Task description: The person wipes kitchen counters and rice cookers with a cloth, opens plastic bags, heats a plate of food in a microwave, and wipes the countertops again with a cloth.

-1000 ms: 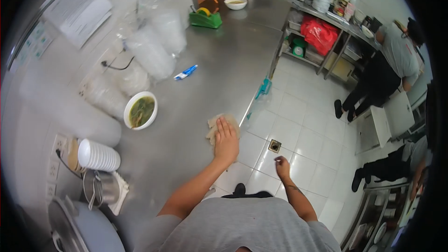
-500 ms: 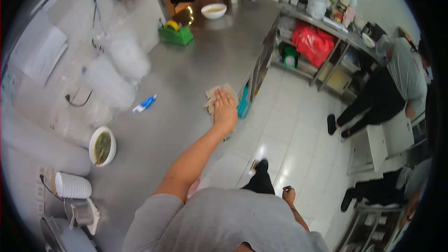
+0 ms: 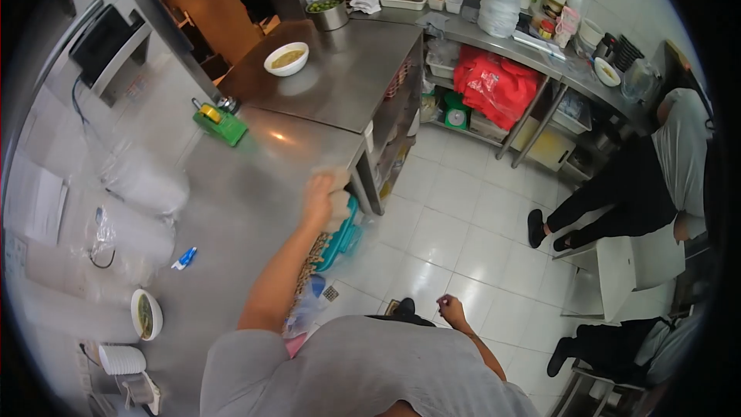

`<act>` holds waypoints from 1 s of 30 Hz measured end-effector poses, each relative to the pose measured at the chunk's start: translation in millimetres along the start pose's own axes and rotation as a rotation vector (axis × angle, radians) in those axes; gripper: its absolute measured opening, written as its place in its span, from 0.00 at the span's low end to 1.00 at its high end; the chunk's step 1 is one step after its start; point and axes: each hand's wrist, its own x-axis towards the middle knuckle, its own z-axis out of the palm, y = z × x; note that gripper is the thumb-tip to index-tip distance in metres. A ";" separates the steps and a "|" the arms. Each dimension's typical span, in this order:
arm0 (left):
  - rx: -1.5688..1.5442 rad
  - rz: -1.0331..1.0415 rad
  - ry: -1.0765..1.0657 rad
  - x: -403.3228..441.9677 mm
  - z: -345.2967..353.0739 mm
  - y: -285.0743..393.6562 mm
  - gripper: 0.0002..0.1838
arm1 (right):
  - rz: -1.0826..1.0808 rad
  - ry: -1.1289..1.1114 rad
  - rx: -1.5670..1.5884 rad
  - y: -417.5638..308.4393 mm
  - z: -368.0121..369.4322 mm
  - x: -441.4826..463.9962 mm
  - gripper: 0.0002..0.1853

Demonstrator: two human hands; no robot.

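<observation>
My left hand [image 3: 315,205] is closed on a beige cloth [image 3: 336,199] at the near edge of the steel counter [image 3: 255,193]. Part of the cloth hangs over that edge, above a teal plastic container [image 3: 340,239]. Lower right, my right hand [image 3: 451,312] hangs beside my body over the floor. Its fingers are curled in, and whether anything is inside them is hidden. A blue and white packet or tube [image 3: 184,258] lies on the counter, left of my left arm.
A white bowl of soup [image 3: 147,315] and stacked white bowls [image 3: 122,360] stand at the left. Farther along are a green tape dispenser [image 3: 224,125] and another filled bowl [image 3: 286,59]. Two people [image 3: 625,177] are at the right. A red bag [image 3: 496,85] sits on a shelf.
My view has shifted along the counter. My left hand has gone from lying flat on the cloth to gripping it at the counter's edge. My right hand still hangs at my side.
</observation>
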 end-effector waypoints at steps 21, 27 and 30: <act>0.156 -0.167 0.100 270.2 63.2 -22.7 0.15 | -0.599 0.105 -0.161 -279.4 -247.6 332.3 0.08; -0.159 0.247 0.012 446.9 178.1 73.1 0.07 | -0.318 0.465 0.151 -250.8 -342.6 366.0 0.06; -0.317 0.407 -0.110 501.5 218.0 158.2 0.11 | -0.222 0.586 0.145 -237.8 -376.0 367.3 0.06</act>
